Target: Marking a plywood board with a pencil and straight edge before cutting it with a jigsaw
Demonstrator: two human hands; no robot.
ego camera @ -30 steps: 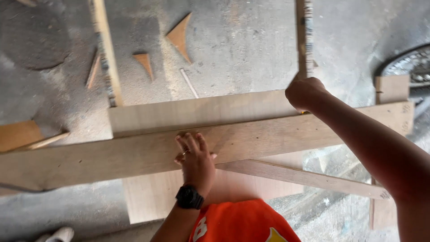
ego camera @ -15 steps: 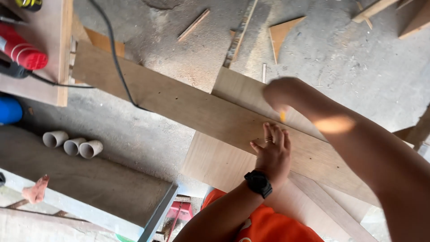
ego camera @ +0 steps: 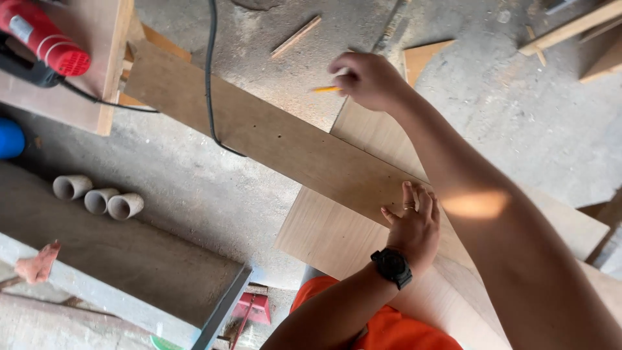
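My left hand (ego camera: 414, 223), with a black watch on the wrist, lies flat with fingers spread on a long brown plank (ego camera: 259, 129). The plank runs diagonally across a lighter plywood sheet (ego camera: 330, 233) on the floor. My right hand (ego camera: 369, 81) reaches over the plank's far edge and is closed on a yellow pencil (ego camera: 324, 89), whose tip points left just beyond that edge. My right forearm crosses above the plank and hides part of the sheet.
A red power tool (ego camera: 42, 39) rests on a board at the upper left, its black cable (ego camera: 210, 97) trailing over the plank. Three short pipe pieces (ego camera: 97, 198) lie beside a grey board (ego camera: 129, 272). Wood offcuts (ego camera: 295, 35) litter the dusty concrete floor.
The view has swung left, bringing the red tool and pipe pieces into sight. My right hand has come to the plank's far edge with a pencil. My left hand stays on the plank.
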